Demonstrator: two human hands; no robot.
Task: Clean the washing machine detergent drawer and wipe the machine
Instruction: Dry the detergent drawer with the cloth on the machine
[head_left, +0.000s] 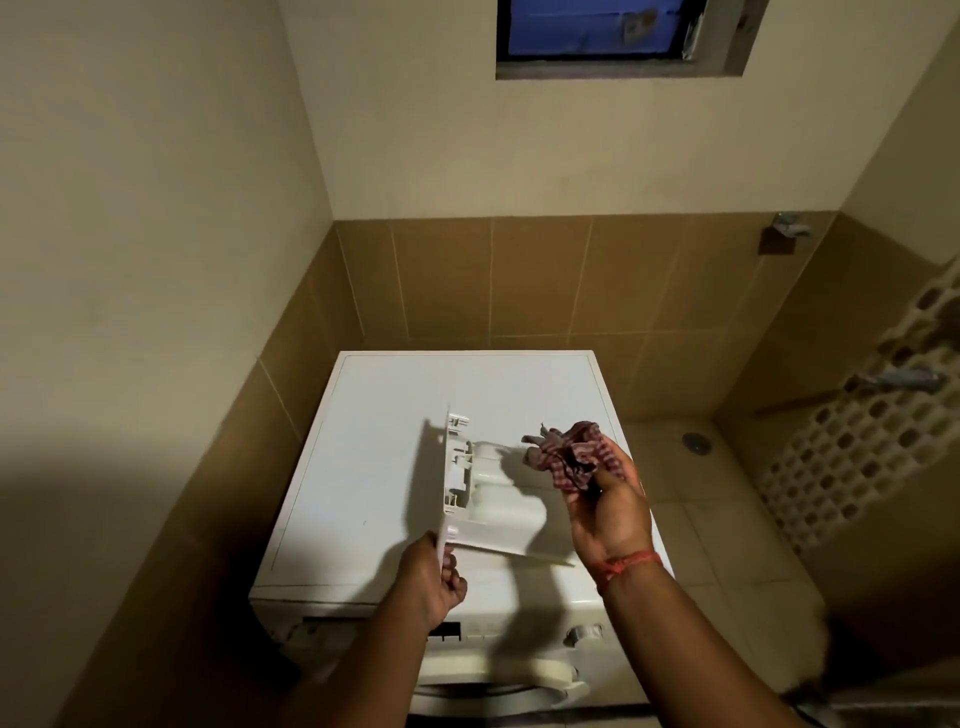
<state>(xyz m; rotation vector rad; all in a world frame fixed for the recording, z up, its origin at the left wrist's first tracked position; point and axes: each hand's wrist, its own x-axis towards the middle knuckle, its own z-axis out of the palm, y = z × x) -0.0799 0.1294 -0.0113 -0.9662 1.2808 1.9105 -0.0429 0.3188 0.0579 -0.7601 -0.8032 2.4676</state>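
The left hand gripped the detergent drawer by the near end of its front panel, fingers curled round the edge, and held it clear above the top of the washing machine. The drawer was tipped on its side, so its panel stood upright just beyond the left hand and its white body reached across toward the right hand. That hand pinched a bunched red checked cloth, the wad sticking out past the fingertips and hanging just beside the drawer's far, rounded end, seemingly not quite touching it.

The step in hand looked to be wiping the removed drawer. Doing it well would probably mean keeping the left hand's grip firm on the panel while the right hand pushed a corner of the cloth into the ribs and clips behind the panel, where residue likely gathers, then turning the drawer to reach the compartments.

Much was hard to read. The drawer's open compartments faced away, so any dirt inside was hidden. Shadow covered the machine's front below the hands: the drawer slot, the controls and the door were dim. At the far right, a white lattice object was cut off and blurred.
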